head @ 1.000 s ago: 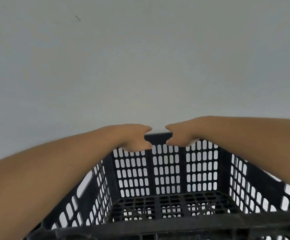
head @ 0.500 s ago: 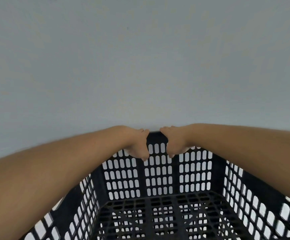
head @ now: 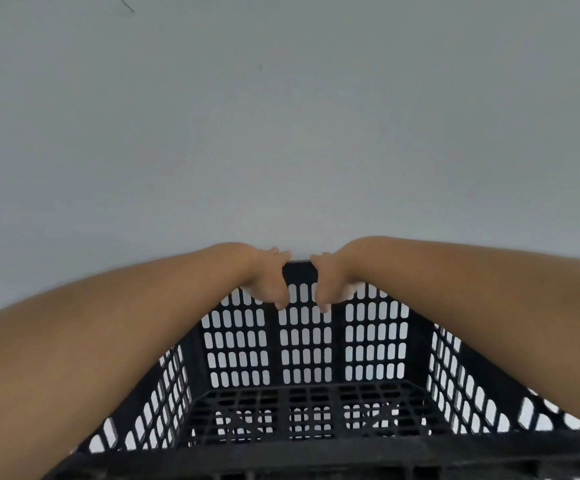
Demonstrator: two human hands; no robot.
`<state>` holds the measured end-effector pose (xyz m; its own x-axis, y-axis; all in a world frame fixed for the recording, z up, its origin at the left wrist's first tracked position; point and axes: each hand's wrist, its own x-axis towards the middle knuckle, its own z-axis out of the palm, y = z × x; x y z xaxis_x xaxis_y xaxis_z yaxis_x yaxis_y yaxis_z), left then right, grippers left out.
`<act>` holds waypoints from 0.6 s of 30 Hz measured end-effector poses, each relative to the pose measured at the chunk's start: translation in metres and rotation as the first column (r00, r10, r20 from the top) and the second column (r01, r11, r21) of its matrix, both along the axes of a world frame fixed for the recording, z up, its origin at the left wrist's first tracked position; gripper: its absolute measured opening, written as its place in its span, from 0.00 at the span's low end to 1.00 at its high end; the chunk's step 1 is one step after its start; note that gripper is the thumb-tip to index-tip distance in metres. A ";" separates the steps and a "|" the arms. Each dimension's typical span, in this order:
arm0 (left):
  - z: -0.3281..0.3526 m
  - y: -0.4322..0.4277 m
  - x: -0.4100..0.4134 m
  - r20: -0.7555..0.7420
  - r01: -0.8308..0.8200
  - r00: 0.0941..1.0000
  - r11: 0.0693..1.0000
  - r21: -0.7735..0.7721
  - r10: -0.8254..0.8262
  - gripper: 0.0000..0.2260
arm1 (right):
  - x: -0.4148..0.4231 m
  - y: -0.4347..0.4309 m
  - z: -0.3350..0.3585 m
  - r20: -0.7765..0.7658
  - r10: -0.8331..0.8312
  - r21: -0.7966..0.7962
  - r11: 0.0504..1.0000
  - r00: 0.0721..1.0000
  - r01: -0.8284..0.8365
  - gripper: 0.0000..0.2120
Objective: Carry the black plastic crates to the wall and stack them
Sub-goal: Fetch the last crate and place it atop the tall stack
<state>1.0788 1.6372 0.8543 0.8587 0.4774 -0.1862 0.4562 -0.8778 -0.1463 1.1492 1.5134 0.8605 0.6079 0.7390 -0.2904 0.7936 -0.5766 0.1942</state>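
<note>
Black crate (head: 305,344) in front of the person, far rim close to the grey wall (head: 281,133). Left hand (head: 268,283) and right hand (head: 330,284) curl over that rim, near each other. Narrow grip: keep it level, settle squarely. Stack below unseen.

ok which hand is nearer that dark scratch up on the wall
Left. The left hand grips the far rim of the crate, below and right of the scratch; the right hand grips it further right.
</note>
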 end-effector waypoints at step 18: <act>0.027 -0.088 -0.105 0.108 -0.060 0.992 0.994 -0.095 0.070 0.37 | -0.070 -0.084 0.024 0.390 0.086 0.243 0.951 0.917 -0.193 0.13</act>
